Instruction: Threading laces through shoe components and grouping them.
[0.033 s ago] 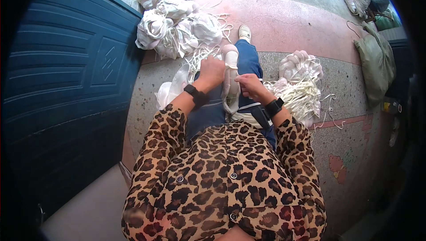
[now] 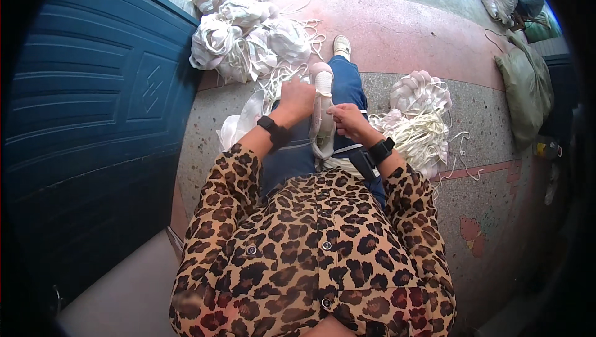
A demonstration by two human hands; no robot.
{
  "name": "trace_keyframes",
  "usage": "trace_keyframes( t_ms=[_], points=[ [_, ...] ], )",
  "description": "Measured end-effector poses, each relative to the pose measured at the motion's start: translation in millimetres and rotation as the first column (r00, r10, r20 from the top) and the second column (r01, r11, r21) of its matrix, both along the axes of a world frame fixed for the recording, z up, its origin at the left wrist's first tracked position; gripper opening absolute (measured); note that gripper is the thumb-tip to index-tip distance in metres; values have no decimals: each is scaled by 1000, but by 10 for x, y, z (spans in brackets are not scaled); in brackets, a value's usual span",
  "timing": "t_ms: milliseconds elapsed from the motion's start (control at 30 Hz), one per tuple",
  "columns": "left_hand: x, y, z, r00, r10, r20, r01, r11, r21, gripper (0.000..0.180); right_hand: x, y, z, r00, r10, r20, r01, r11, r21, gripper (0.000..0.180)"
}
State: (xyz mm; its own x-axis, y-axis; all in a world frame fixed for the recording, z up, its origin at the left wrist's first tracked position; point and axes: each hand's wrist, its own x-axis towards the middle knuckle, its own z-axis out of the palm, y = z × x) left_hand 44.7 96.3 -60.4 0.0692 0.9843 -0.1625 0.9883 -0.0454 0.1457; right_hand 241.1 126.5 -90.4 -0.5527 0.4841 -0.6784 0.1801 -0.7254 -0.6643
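Over my lap, toe end away from me, lies a pale pink and white shoe upper [image 2: 322, 95], with white lacing near its toe and an open, hollow heel part. Closed in a fist, my left hand [image 2: 297, 98] is against its left side; the back of the hand hides what the fingers hold. My right hand [image 2: 351, 121] pinches with thumb and forefinger at the upper's right edge, and what lies between the fingertips is too small to make out. Both wrists carry black bands. Across my right thigh lies a dark, flat object [image 2: 361, 164].
Bundled white shoe uppers [image 2: 239, 33] with loose laces are heaped at the far left. To my right, a pile of cream laces [image 2: 413, 135] lies by more bundled uppers [image 2: 421, 90]. A blue panelled door [image 2: 93, 89] stands at left, a grey-green sack [image 2: 526, 92] at right.
My right hand has shifted very slightly to the left. Otherwise nothing has visibly changed.
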Motion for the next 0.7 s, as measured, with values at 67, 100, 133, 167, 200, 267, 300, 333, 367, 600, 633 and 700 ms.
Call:
trace_keyframes(
  t_ms=[67, 100, 133, 167, 200, 267, 300, 333, 367, 600, 633, 700],
  points=[
    [30, 90, 76, 997, -64, -49, 62, 997, -46, 14, -65, -52, 37, 997, -68, -30, 67, 997, -39, 16],
    [49, 130, 108, 993, -97, -73, 92, 993, -69, 14, -84, -54, 20, 995, -94, -25, 93, 995, -44, 15],
    [58, 155, 116, 986, -131, -101, 124, 990, -73, 14, -117, -69, 0, 997, -80, -5, 80, 997, -8, 14],
    [68, 177, 125, 978, -164, -129, 155, 985, -78, 14, -155, -77, -20, 998, -65, 15, 64, 998, 26, 14],
    [66, 198, 125, 968, -194, -157, 183, 980, -82, 15, -217, -98, -33, 998, -10, 55, 5, 995, 99, 17],
    [44, 178, -42, 973, -190, -133, 192, 981, 8, 15, -283, -139, -47, 993, 45, 111, -70, 970, 232, 22],
    [37, 169, -76, 973, -194, -122, 201, 978, 50, 15, -295, -182, -54, 992, 42, 122, -76, 954, 291, 24],
    [15, 145, -106, 991, -119, -54, 123, 988, 89, 16, -282, -165, -74, 988, 57, 144, -106, 927, 359, 26],
    [-12, 90, -136, 999, -44, 17, 42, 992, 123, 18, -264, -146, -85, 983, 67, 171, -135, 895, 426, 28],
    [293, -358, 47, 990, 91, 110, -112, 973, 202, 37, -174, 88, -473, 982, 16, 188, -132, 771, 623, 28],
    [326, -356, 76, 987, 108, 118, -127, 978, 163, 36, -179, 88, -493, 983, 19, 185, -135, 754, 643, 28],
    [327, -364, 65, 980, 143, 137, -155, 985, 78, 34, -214, 65, -465, 977, 17, 213, -173, 648, 742, 25]
  ],
)
